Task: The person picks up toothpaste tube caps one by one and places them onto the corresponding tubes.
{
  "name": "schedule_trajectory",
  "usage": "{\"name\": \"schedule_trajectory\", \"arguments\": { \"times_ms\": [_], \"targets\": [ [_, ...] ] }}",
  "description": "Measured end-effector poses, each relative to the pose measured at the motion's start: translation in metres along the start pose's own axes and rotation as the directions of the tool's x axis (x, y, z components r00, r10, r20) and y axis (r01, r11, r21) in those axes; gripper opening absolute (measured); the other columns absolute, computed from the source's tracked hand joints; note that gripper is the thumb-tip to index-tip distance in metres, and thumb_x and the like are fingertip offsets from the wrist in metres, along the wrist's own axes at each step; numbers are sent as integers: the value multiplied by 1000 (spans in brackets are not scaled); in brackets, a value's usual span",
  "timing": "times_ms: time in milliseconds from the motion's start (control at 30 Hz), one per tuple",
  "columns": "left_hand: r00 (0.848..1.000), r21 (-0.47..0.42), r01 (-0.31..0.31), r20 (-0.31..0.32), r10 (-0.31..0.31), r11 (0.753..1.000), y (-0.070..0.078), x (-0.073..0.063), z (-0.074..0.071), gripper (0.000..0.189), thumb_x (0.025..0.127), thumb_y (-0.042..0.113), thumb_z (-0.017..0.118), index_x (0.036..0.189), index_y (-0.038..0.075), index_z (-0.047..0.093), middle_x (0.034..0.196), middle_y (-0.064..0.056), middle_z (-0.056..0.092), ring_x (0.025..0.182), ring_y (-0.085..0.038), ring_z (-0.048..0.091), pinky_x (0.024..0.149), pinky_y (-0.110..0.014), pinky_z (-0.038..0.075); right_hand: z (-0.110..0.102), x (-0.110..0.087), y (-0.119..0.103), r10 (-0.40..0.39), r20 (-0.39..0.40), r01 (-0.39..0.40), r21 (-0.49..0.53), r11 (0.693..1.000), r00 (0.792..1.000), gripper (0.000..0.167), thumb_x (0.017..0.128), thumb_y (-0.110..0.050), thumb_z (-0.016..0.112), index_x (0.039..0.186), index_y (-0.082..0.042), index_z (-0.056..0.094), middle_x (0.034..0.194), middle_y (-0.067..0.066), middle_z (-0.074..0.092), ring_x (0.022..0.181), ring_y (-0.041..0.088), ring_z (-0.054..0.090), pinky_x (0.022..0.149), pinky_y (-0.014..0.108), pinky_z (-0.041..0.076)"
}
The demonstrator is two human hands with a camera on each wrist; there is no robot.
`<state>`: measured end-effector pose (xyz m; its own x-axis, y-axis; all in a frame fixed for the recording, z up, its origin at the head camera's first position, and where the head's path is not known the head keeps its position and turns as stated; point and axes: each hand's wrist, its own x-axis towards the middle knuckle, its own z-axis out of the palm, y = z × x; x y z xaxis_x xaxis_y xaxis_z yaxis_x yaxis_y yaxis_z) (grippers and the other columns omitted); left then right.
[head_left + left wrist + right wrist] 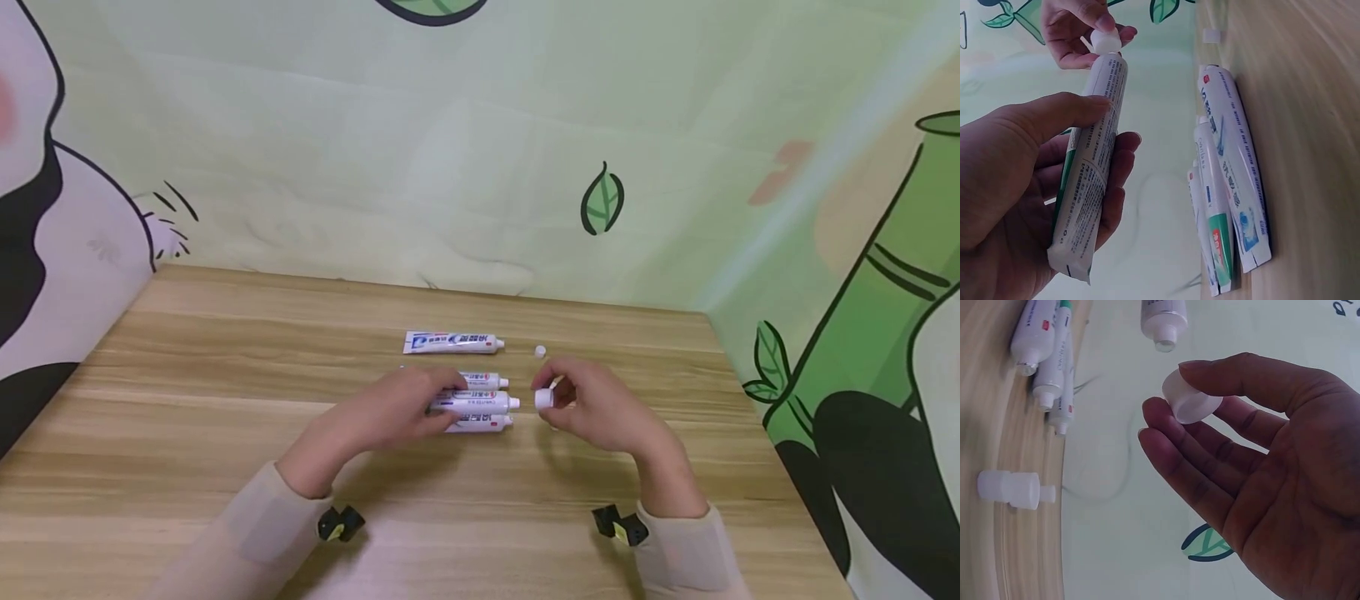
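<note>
My left hand grips a toothpaste tube, thumb on one side and fingers curled round the other. The tube is raised above the table, with its bare nozzle towards my right hand. Between thumb and fingers, my right hand pinches a white cap. A small gap separates cap and nozzle in the right wrist view. Two more toothpaste tubes, a nearer one and a farther one, lie beside the held one, partly hidden by my left hand.
Farther back on the wooden table lies another uncapped toothpaste tube. A loose white cap stands to its right. In the right wrist view several white caps overlap on the table. A printed wall borders the table's back.
</note>
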<state>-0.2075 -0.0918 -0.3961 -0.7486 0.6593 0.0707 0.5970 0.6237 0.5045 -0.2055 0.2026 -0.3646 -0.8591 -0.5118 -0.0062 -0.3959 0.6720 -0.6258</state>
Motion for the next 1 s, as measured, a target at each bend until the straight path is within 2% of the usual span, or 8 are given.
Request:
{"name": "schedule_trajectory", "arguments": {
  "times_ms": [133, 300, 567, 700, 867, 1000],
  "targets": [
    [1000, 7, 1, -2, -1, 1000, 1, 1, -2, 37, 99, 22, 71, 130, 4, 65, 119, -9, 72, 97, -15, 65, 91, -39, 57, -1, 1, -2, 23, -22, -23, 31, 999, 999, 20, 89, -7, 75, 106, -12, 67, 100, 2, 70, 91, 15, 67, 82, 33, 57],
    [999, 3, 0, -35, 0, 1000, 2, 2, -4, 38, 99, 23, 70, 132, 3, 64, 123, -9, 71, 105, -18, 67, 98, -42, 56, -3, 1, -4, 44, -50, -39, 96, 995, 998, 25, 88, -5, 76, 108, -12, 63, 104, 4, 68, 96, 18, 69, 84, 35, 59],
    [998, -4, 9, -58, -9, 1000, 0, 2, -8, 39, 100, 26, 70, 134, 7, 64, 126, -6, 70, 109, -17, 66, 101, -43, 55, -1, 2, 0, -21, -96, 31, 100, 995, 995, 31, 88, -1, 77, 116, -6, 65, 111, 6, 69, 98, 19, 69, 92, 44, 59],
    [997, -21, -3, -74, 2, 1000, -1, 1, -11, 37, 100, 24, 70, 133, 8, 64, 125, -6, 71, 108, -17, 66, 100, -43, 55, 1, 1, 2, -45, -104, 55, 95, 994, 994, 30, 88, -1, 78, 116, -7, 69, 108, 5, 66, 95, 18, 66, 91, 47, 60],
    [995, -12, -36, -96, 35, 999, -3, -2, -14, 36, 99, 22, 70, 132, 6, 65, 122, -7, 71, 108, -18, 66, 99, -43, 55, 3, 2, 3, -60, -108, 70, 83, 994, 992, 26, 91, -11, 80, 116, -14, 74, 109, 0, 64, 98, 16, 65, 91, 45, 59],
    [992, -6, -52, -115, 51, 999, -4, -4, -16, 36, 99, 21, 71, 131, 6, 66, 120, -7, 72, 106, -18, 66, 98, -43, 55, 3, 3, 1, -68, -113, 75, 56, 996, 991, 24, 94, -21, 79, 117, -19, 76, 109, -3, 63, 100, 15, 61, 88, 37, 56]
  ]
}}
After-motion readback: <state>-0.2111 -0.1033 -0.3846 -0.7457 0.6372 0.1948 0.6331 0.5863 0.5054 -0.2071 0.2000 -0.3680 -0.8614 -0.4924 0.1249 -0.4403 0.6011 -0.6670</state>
